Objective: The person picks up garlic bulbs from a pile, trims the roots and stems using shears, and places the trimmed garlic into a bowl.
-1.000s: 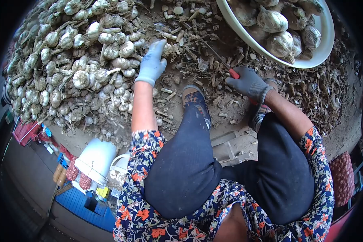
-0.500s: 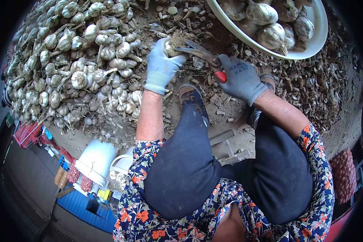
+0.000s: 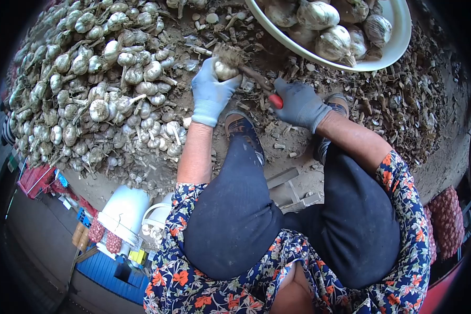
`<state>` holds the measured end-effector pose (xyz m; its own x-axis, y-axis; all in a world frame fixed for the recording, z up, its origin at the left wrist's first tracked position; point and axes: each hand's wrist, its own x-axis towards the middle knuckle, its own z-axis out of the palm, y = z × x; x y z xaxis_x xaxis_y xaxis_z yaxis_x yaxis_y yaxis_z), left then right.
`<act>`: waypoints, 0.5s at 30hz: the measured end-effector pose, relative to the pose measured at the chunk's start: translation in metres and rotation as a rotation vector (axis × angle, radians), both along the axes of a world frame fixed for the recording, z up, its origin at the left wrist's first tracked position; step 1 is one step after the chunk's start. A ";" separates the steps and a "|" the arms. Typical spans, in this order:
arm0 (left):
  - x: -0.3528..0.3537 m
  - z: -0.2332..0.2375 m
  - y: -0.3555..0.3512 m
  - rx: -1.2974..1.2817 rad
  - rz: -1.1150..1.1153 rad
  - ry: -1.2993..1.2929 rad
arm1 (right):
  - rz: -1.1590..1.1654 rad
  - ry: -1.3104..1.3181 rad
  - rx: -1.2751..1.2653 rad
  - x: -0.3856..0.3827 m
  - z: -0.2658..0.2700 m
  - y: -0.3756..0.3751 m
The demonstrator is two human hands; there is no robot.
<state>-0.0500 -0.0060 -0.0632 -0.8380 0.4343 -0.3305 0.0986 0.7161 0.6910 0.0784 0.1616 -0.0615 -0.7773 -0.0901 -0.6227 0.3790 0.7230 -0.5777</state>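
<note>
My left hand [image 3: 210, 91], in a grey-blue glove, is wrapped round a garlic bulb [image 3: 224, 71] whose shaggy brown roots face away from me. My right hand [image 3: 301, 105], gloved alike, grips a pair of pruning shears [image 3: 257, 78] with red on the handles. Their metal end reaches left to the roots of the bulb, where the blade tips are hidden among the fibres. A big heap of garlic bulbs with short stems [image 3: 99, 94] lies to the left of my left hand.
A pale basin [image 3: 328, 59] of trimmed garlic bulbs stands at the upper right. Cut stems and dry scraps [image 3: 387, 112] cover the ground on the right. White buckets [image 3: 123, 209] stand at lower left, and a red mesh sack [image 3: 447, 222] lies at far right.
The shears have moved from beside the bulb, where their parted blades showed, onto its roots. My right hand has come slightly left, and the bulb has turned a little in my left hand.
</note>
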 end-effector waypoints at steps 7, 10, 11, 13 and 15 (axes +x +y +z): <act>-0.017 0.052 0.018 0.400 0.050 -0.264 | -0.167 -0.088 -0.059 0.018 -0.002 0.016; -0.015 0.100 0.075 0.633 -0.128 0.309 | -0.166 -0.098 -0.074 0.019 0.000 0.018; -0.023 0.102 0.096 0.628 -0.277 0.622 | -0.147 -0.106 -0.093 0.019 -0.004 0.016; -0.030 0.117 0.135 0.410 -0.523 0.933 | -0.156 -0.002 -0.124 0.032 -0.040 0.010; -0.023 0.117 0.160 0.205 -0.614 0.877 | -0.179 0.006 -0.141 0.027 -0.033 0.006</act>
<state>-0.0729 0.1537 0.0542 -0.3681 0.8381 0.4026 0.9170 0.2556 0.3063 0.1051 0.1677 -0.0944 -0.7925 -0.0360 -0.6088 0.4900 0.5568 -0.6708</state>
